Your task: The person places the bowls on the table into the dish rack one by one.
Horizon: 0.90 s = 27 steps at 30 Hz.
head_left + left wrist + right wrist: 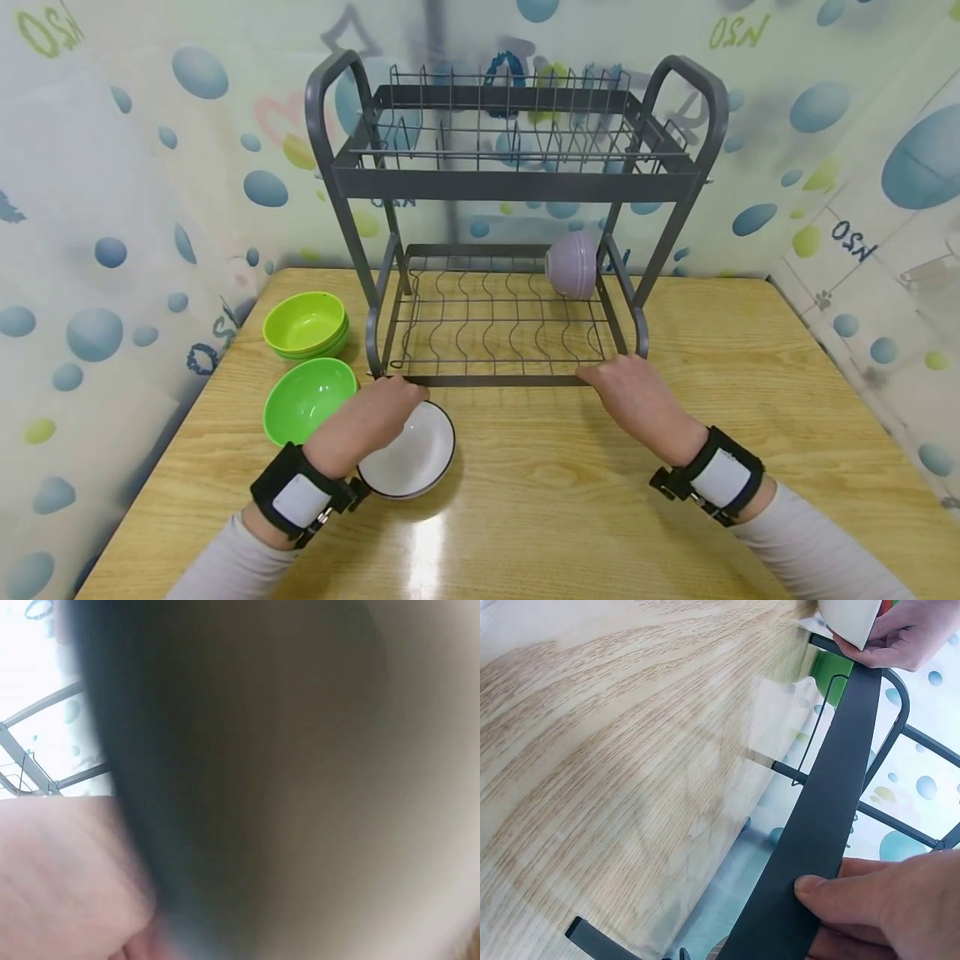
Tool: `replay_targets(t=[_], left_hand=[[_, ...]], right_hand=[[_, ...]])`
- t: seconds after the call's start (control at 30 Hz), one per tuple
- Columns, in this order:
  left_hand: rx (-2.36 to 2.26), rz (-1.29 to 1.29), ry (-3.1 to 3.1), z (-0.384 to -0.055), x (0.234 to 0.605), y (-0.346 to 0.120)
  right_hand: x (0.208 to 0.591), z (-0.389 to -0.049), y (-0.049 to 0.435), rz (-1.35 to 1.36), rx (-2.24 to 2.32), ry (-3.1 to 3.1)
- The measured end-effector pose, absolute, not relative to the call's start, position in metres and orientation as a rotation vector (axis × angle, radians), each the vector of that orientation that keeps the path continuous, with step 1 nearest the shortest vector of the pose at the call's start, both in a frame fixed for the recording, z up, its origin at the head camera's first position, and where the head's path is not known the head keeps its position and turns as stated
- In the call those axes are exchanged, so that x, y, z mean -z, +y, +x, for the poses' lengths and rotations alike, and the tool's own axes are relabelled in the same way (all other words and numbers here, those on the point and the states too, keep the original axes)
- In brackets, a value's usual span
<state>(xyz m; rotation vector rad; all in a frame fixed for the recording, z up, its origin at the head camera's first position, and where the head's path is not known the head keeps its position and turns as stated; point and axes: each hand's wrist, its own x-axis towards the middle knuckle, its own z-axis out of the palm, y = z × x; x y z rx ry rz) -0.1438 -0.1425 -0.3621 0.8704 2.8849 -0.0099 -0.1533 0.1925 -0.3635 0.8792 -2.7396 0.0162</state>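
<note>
A grey two-tier dish rack [517, 185] stands on the wooden table. My right hand [641, 404] grips the right end of its lower front rail [817, 802], thumb on the near face and fingers behind. At the rail's left corner, my left hand [371, 421] holds on in the same way, though its fingertips are partly hidden. A white bowl [412, 454] with a dark rim sits just below and beside the left hand. It fills most of the left wrist view as a blur. On the lower tier a purple bowl [573, 265] leans on its side at the right.
Left of the rack stand a stack of yellow-green bowls [306, 323] and a bright green bowl [309, 400]. The rack's upper tier [517, 185] bears wire dividers. A patterned wall covering [217, 208] rises behind the wooden table [540, 508].
</note>
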Motion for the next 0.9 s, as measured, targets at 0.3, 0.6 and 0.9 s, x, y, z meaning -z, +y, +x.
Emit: replay_targets(t=[0.3, 0.6, 0.9], left_hand=[[-0.078, 0.804, 2.777, -0.145, 0.357, -0.14], [-0.138, 0.798, 2.723, -0.145, 0.349, -0.135], [-0.121, 0.89, 2.735, -0.152, 0.33, -0.128]], right_hand=[[0.363, -0.153, 0.193, 0.889, -0.016, -2.724], [0.363, -0.154, 0.192, 0.89, -0.007, -2.725], [0.363, -0.155, 0.194, 0.913, -0.01, -2.728]])
